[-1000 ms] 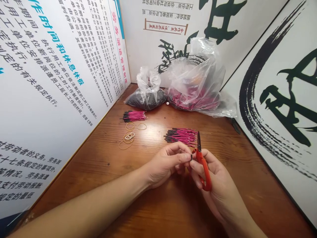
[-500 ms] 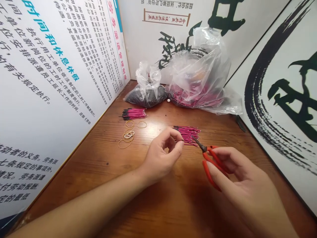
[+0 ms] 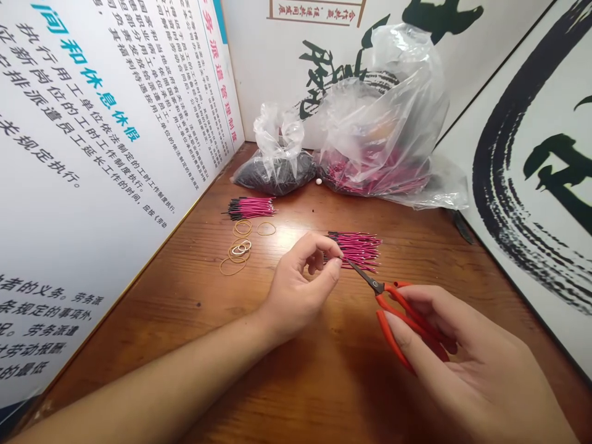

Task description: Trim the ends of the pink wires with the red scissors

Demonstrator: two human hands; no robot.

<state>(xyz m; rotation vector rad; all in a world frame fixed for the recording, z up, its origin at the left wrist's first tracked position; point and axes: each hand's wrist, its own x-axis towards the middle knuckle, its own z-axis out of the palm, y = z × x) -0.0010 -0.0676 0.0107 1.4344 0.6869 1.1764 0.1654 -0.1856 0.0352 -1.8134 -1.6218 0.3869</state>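
Two groups of pink, black-tipped wires lie on the brown wooden table [image 3: 185, 290]: a tidy finished-looking bundle [image 3: 250, 208] beside loose tan rubber bands [image 3: 239, 250], and a looser fanned pile [image 3: 355, 250] just beside the left hand [image 3: 296, 287]. That hand's grip is pressed together, thumb to forefinger, on an item too small to identify. The right hand [image 3: 467, 364] holds red-handled scissors [image 3: 402, 314], blades closed, tips near the left fingertips [image 3: 335, 265]. Most stock appears left: a clear plastic bag of dark material [image 3: 275, 174] and a larger clear plastic bag of pink wires [image 3: 379, 123] stand against the printed wall panels [image 3: 111, 123].
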